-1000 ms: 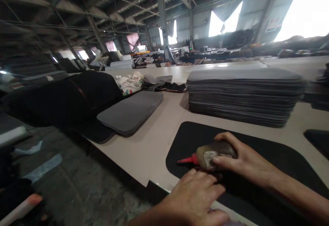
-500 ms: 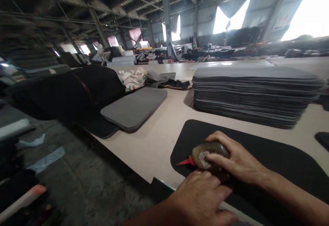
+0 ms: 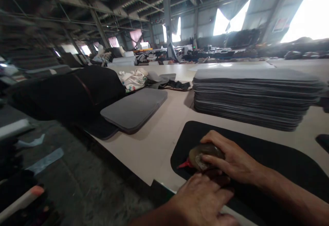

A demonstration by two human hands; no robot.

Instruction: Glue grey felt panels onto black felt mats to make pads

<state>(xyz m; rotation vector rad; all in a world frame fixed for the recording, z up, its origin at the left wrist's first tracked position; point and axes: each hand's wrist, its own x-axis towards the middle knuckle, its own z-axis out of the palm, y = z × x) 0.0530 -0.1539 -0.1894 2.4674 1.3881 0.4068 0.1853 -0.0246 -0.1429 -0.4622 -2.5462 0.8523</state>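
Note:
My right hand (image 3: 228, 161) is wrapped around a squeeze bottle (image 3: 205, 155) with a brownish, stained body. The bottle lies tilted low over the left part of a black sheet with rounded corners (image 3: 259, 143), its red nozzle (image 3: 185, 164) pointing left toward the sheet's edge. Whether the tip touches the sheet, I cannot tell. My left hand (image 3: 205, 200) rests just below the bottle at the near edge of the sheet, back upward and fingers stretched to the right. Its fingertips are partly in shadow beside the bottle's underside.
A tall stack of grey-black sheets (image 3: 254, 99) stands behind the black sheet. Left of it lies a low pile of grey rounded pads (image 3: 136, 107), next to a black draped material (image 3: 64, 92). A patterned cloth bundle (image 3: 135, 79) sits further back. The table edge drops to the floor at left.
The bottle and my right hand have shifted slightly left, with the nozzle a little lower. My left hand stays at nearly the same place.

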